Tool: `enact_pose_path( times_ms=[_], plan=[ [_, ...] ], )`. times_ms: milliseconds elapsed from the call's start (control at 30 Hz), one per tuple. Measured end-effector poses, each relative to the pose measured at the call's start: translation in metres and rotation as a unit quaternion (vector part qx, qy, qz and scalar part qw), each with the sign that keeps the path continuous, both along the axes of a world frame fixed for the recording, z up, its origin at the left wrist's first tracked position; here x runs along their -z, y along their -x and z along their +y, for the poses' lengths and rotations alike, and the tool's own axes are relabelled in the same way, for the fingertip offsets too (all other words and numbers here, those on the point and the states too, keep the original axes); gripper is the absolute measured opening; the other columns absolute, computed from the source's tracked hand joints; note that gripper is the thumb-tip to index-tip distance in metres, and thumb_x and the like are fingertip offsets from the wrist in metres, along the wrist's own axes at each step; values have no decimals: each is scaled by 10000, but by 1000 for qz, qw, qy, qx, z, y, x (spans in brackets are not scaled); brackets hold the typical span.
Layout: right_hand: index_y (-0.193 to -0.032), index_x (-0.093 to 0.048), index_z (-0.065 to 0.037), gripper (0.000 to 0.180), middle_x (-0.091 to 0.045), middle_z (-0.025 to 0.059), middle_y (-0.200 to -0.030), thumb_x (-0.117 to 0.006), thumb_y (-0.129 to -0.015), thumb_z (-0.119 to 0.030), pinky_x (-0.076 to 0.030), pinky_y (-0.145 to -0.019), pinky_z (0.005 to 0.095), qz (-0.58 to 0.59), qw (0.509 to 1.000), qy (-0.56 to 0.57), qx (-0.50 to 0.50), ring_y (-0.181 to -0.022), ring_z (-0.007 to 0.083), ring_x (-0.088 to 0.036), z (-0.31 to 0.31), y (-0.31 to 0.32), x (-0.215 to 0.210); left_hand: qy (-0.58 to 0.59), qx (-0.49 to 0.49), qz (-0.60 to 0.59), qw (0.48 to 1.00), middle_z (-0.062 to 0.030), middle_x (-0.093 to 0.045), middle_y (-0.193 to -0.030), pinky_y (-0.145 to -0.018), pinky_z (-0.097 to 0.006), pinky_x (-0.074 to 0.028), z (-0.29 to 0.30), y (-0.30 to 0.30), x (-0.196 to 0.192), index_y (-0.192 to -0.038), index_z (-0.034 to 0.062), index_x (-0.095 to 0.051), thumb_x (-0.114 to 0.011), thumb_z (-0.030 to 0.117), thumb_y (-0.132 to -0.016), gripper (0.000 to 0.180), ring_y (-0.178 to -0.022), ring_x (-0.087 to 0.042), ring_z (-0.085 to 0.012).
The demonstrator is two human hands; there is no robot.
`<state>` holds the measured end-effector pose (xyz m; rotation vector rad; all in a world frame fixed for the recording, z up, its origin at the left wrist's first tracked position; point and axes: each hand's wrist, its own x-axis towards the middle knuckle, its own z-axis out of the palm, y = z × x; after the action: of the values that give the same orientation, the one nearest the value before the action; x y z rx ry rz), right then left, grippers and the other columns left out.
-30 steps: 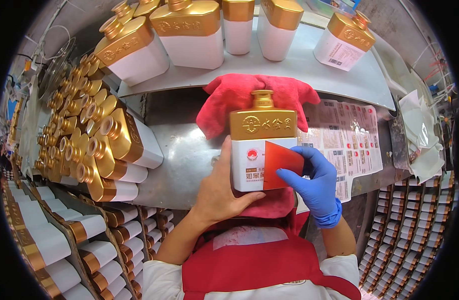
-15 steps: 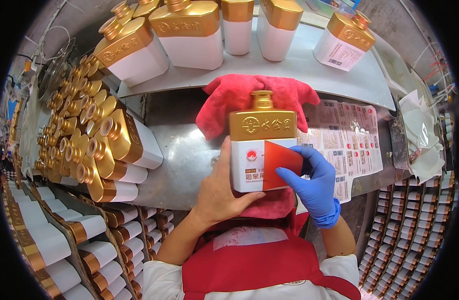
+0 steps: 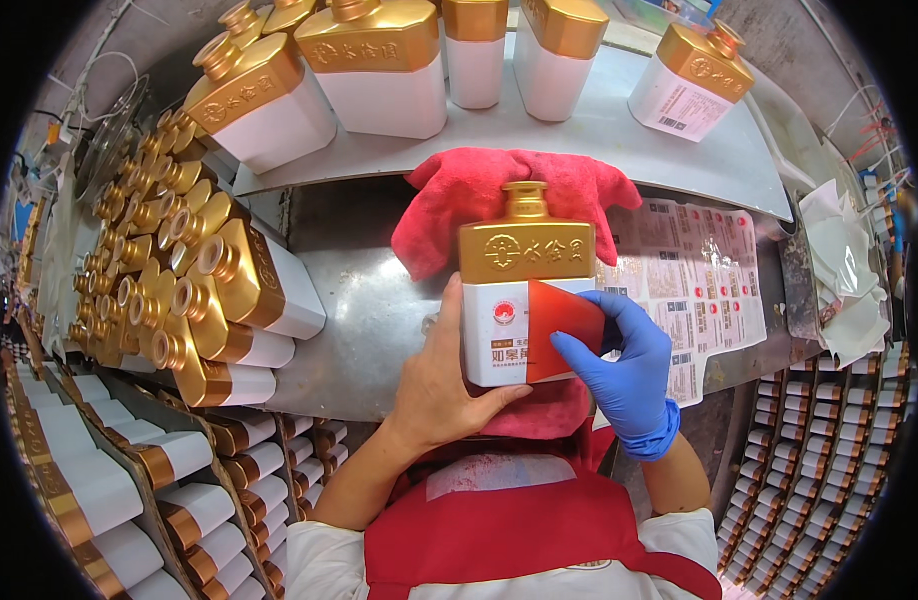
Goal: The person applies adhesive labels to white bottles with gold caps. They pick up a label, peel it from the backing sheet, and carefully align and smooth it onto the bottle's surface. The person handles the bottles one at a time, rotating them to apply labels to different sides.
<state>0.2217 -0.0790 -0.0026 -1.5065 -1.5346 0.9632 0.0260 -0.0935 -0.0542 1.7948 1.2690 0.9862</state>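
Note:
A white bottle with a gold shoulder and cap (image 3: pixel 514 290) lies on a red cloth (image 3: pixel 509 195) in front of me. My bare left hand (image 3: pixel 444 385) cups its lower left side and base. My right hand (image 3: pixel 624 365), in a blue glove, presses a red plastic card (image 3: pixel 562 325) flat against the bottle's front label, fingertips on the card's right edge. The card covers the right half of the label.
Several gold-and-white bottles (image 3: pixel 204 290) lie stacked at left and more stand on the metal shelf (image 3: pixel 619 130) behind. Sheets of printed labels (image 3: pixel 699 275) lie at right. Racks of bottles (image 3: pixel 129 480) fill the lower left and lower right. I wear a red apron (image 3: pixel 519 530).

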Motion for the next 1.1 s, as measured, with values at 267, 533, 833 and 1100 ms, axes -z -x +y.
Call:
enact_pose_path(
  times_ms=[267, 533, 833, 1100],
  plan=[
    [-1168, -540, 16, 399, -602, 81, -1095, -651, -786, 44, -458, -901, 278, 270, 960, 61, 38, -1013, 160, -573, 5, -32, -17, 98, 8, -51, 994, -263, -452, -1304, -876, -384, -488, 0, 5, -12, -1448, -35, -87, -847, 296, -651, 1150, -1104, -565, -350],
    [-1232, -498, 20, 459, -531, 111, -1228, -584, -789, -66, -378, -999, 309, 296, 953, 36, 51, -1139, 189, -508, 17, -74, -10, 183, -29, -213, 959, -37, -591, -778, -437, -186, -316, 0, 6, 3, -1418, -18, -221, -750, 160, -772, 854, -493, -426, -27],
    [-1083, -576, 18, 299, -586, 96, -1044, -520, -822, -117, -423, -898, 283, 538, 828, 158, -19, -991, 173, -549, 13, -94, 53, 224, -3, -256, 940, 38, -535, -696, -452, -170, -293, 1, 11, 7, -1384, -45, -318, -657, 67, -842, 650, -508, -404, 1],
    [-1197, -597, 11, 348, -542, -10, -678, -559, -897, -162, -414, -622, 198, 249, 950, 185, -26, -623, 44, -488, 2, -58, 26, 313, -13, -343, 885, 48, -486, -585, -433, -182, -305, 3, 25, 5, -1340, -36, -428, -585, 135, -885, 511, -460, -395, -21]
  ],
)
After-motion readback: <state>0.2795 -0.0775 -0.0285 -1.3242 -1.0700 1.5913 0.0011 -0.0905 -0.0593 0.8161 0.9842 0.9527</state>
